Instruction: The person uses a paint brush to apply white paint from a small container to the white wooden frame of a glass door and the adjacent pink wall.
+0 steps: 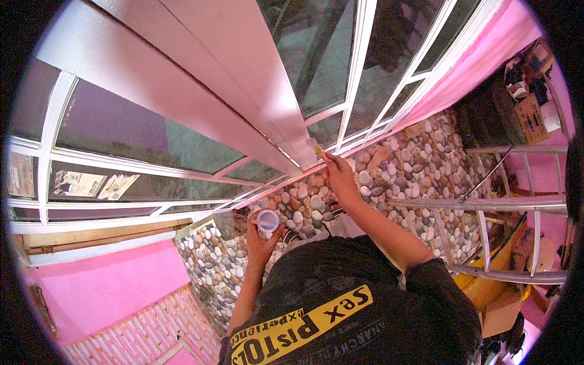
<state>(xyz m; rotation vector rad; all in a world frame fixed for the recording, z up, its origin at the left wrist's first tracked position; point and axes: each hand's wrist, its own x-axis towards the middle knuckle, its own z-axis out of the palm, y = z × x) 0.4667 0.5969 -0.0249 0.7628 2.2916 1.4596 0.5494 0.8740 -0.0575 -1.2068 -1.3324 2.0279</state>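
We see a floor patterned with rounded pebbles in white, grey, brown and reddish tones. At the left stands a white-framed window, with two printed sheets side by side at its lower pane. Near left, we make out a pink wall above a pink-and-white striped surface. A metal ladder reaches in from the right, a thin black cord crossing it. Far right, a cardboard box sits beside a dark, rounded container. Near right, we spot something yellow behind the ladder, too obscured to identify.
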